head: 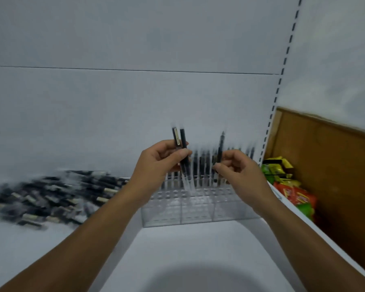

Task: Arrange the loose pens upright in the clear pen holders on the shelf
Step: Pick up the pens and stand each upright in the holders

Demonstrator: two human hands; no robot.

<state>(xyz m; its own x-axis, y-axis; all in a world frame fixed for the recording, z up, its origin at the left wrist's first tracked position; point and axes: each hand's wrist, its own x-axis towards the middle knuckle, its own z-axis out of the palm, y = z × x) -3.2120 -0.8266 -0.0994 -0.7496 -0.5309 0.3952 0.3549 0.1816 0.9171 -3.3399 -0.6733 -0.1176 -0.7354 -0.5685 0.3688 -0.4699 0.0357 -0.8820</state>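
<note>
A clear pen holder (198, 209) with rows of round slots stands on the white shelf (188, 249). Several black pens (200, 165) stand upright in its back rows. My left hand (156, 165) holds two black pens (181, 144) upright above the holder's left part. To the right, my right hand (238, 167) pinches one black pen (220, 152) upright over the holder's right part. A blurred pile of loose black pens (51, 197) lies on the shelf at the left.
The white back panel (135, 102) rises just behind the holder. A slotted upright (276, 98) marks the shelf's right end. Beyond it stands a brown board (325, 165), with colourful snack packets (291, 186) at its foot.
</note>
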